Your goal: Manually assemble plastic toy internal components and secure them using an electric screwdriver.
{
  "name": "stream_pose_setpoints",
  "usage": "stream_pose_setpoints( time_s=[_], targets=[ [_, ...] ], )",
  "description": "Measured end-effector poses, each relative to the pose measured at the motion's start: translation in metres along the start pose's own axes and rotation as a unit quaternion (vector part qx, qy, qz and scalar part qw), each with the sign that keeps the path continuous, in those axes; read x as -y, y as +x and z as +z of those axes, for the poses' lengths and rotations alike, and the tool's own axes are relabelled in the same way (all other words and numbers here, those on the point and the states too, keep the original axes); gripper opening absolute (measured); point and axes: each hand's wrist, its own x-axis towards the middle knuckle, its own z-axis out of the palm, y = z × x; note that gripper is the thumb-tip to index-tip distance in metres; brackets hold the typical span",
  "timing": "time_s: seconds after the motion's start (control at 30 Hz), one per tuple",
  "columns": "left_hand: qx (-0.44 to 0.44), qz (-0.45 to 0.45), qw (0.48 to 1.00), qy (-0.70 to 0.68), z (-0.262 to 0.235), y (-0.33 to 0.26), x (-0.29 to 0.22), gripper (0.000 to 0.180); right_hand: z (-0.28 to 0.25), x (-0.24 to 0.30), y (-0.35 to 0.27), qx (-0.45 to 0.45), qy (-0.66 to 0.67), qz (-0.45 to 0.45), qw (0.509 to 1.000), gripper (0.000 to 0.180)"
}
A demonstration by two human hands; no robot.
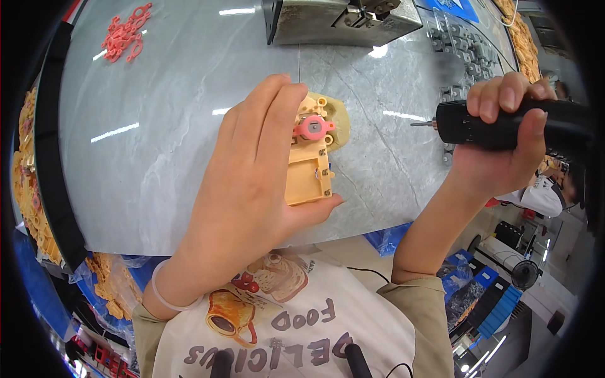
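My left hand (252, 157) is closed over a yellow plastic housing (307, 179) on the grey table, thumb along its near edge and fingers over its far left side. A pink ring-shaped part (314, 128) with small ears sits on the housing, around a grey metal piece. Part of the housing lies hidden under my fingers. A yellowish rounded piece (340, 123) shows beneath its far right edge. My right hand (504, 126) grips a black electric screwdriver (482, 123), held sideways to the right of the housing. Its thin bit (422, 124) points left, apart from the housing.
Several loose pink parts (126, 31) lie in a heap at the far left. A metal machine (343, 22) stands at the table's far edge. Many small grey parts (466, 53) are spread at the far right. Black edging (57, 145) bounds the table's left side.
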Motion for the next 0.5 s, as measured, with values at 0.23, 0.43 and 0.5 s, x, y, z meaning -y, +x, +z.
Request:
stream_pose_setpoints(
  time_s=[0.23, 0.43, 0.5],
  targets=[
    [0.036, 0.025, 0.999, -0.010, -0.008, 0.004, 0.009, 0.094, 0.016, 0.011, 0.013, -0.011, -0.015, 0.010, 1.000, 0.033],
    [0.055, 0.040, 0.998, -0.009, -0.011, 0.007, 0.009, 0.095, 0.014, 0.010, 0.019, -0.035, -0.001, -0.029, 0.999, 0.034],
    [0.051, 0.033, 0.998, -0.026, -0.012, 0.006, 0.008, 0.095, 0.014, 0.008, 0.025, -0.041, 0.007, -0.046, 0.998, 0.035]
  ],
)
